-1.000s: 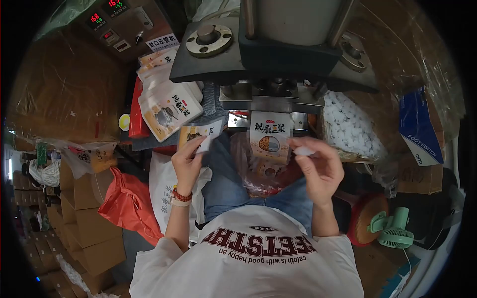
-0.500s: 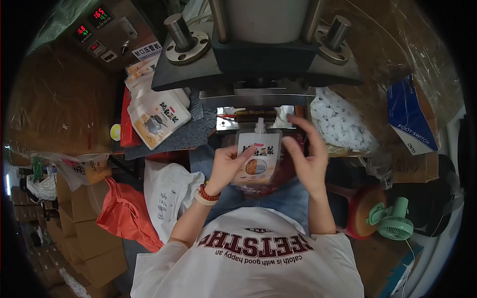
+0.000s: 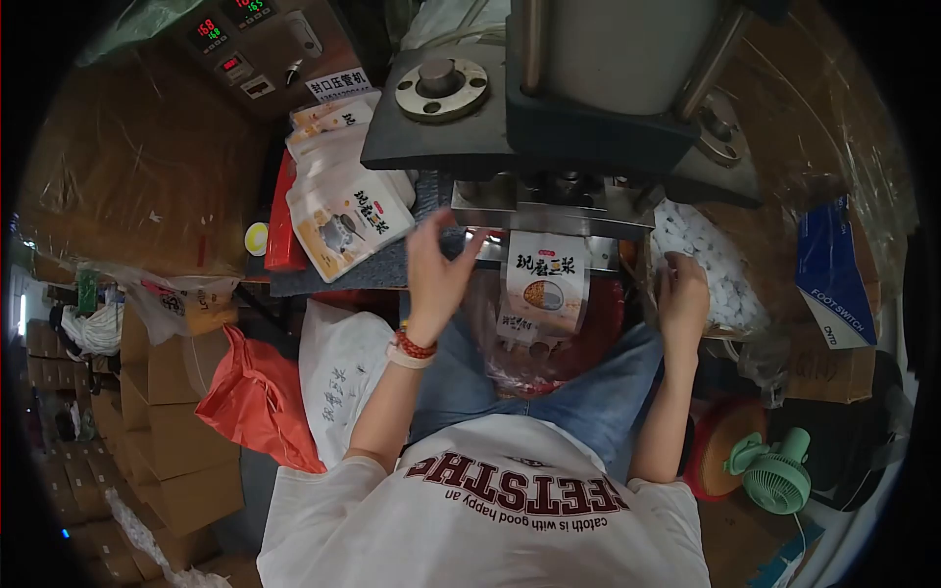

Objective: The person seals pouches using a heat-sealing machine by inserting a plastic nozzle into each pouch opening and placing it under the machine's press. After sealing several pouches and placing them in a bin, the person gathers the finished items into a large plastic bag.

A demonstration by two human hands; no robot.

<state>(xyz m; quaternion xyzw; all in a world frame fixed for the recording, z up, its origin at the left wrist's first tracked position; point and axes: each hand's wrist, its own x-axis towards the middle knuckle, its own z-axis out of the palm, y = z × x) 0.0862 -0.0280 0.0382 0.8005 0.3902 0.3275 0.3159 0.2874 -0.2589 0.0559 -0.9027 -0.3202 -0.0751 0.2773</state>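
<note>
A white printed pouch [image 3: 545, 284] hangs at the front of the heat-sealing press [image 3: 554, 211], its top edge at the jaws and its spout hidden from sight. To the left of it, my left hand [image 3: 438, 269] is open, thumb and fingers apart, beside the end of the metal jaw. It no longer touches the pouch. My right hand [image 3: 683, 302] is at the near-left edge of a heap of small white plastic pieces [image 3: 711, 265]. Its fingers are curled together, and whatever lies between them cannot be made out.
Flat pouches [image 3: 358, 220] lie stacked on a grey cloth [image 3: 314, 281] at the left, beside a control box [image 3: 265, 59] with lit digits. A blue foot-switch box [image 3: 833, 274] and a green fan [image 3: 774, 470] stand at the right. A red bag [image 3: 260, 397] lies lower left.
The pouch has left my left hand and now sits up at the press jaws. My left hand moved up beside the jaw; my right hand moved right to the white pieces. The view shifted.
</note>
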